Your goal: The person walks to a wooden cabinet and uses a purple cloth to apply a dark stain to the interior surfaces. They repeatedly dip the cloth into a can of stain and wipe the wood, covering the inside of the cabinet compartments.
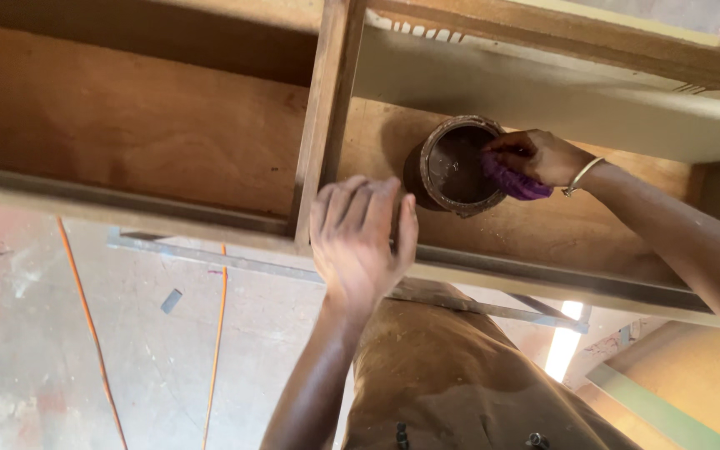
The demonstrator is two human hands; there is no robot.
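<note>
Purple cloth (514,182) is bunched in our right hand (543,156), whose fingers are closed around it and pressing it down over the right rim of a small round tin (460,165). The tin is brown-stained, open at the top, with a dark liquid inside that looks like wood stain or polish; we cannot tell how full it is. It stands on the bare plywood panel (168,125) of a wooden frame (327,108), in the compartment to the right of an upright divider, toward the far side.

Our left hand (360,237) lies open and flat, fingers spread, on the near rail of the frame just right of the divider's foot, gripping nothing. A thin bangle (581,175) sits on the right wrist. Below the frame we see a brown stained apron (443,367), and to the left a pale concrete floor (43,350) with two thin orange lines (85,317) running across it.

As we judge it, the tin is light and the hand bears on one side of its rim, so a hard push could tip it and spill stain over the plywood. An overloaded cloth might also drip onto the panel or the apron.
</note>
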